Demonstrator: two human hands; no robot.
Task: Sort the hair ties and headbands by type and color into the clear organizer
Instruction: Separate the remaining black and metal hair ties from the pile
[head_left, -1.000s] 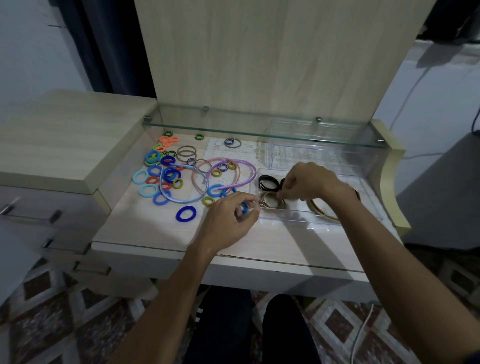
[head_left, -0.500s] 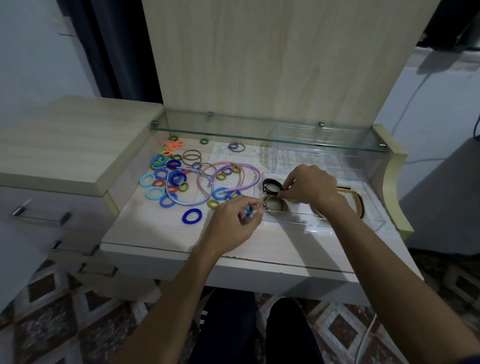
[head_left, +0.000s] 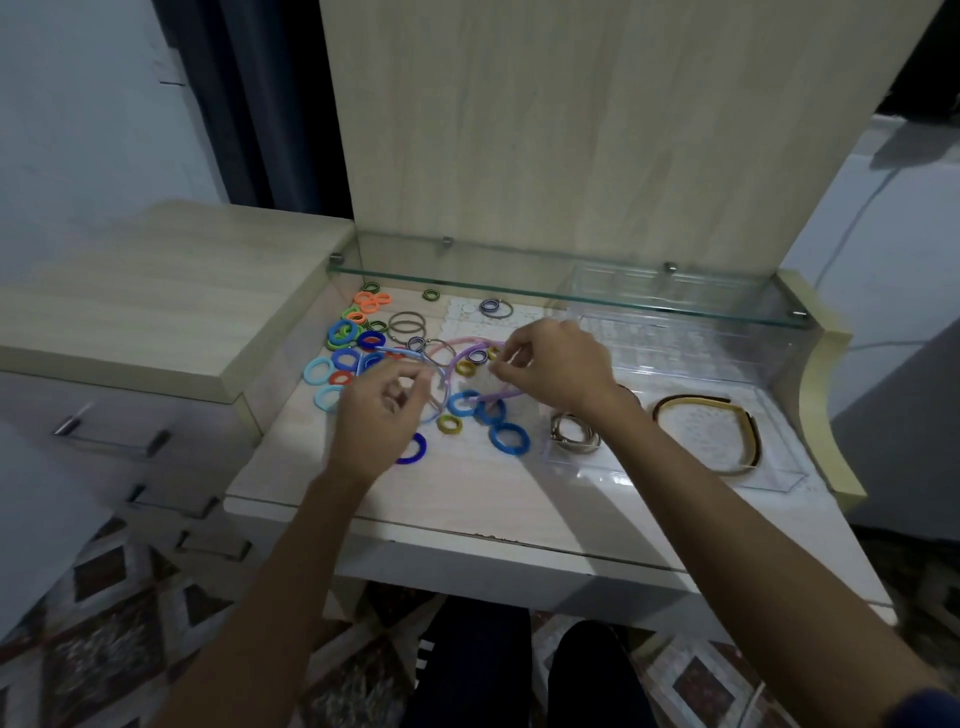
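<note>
A: Over the loose pile, both hands hover. Left hand (head_left: 382, 410) has fingers curled, looks empty, but can't tell for sure. Right hand (head_left: 553, 366) pinches toward the purple headband (head_left: 493, 397); grasp unclear.

B: Progress?

A: Early, I'd say. Clear organizer (head_left: 779, 475) holds a gold-black headband (head_left: 748, 431) and a few beige hair ties (head_left: 574, 436) in the next compartment. Most colored hair ties (head_left: 511, 439) and pastel headbands sit unsorted on the desk (head_left: 467, 499).

B: Room?

A: Glass shelf (head_left: 519, 288) hangs low at the back, raised side panel (head_left: 280, 358) on the left. Front of desk is open.
</note>
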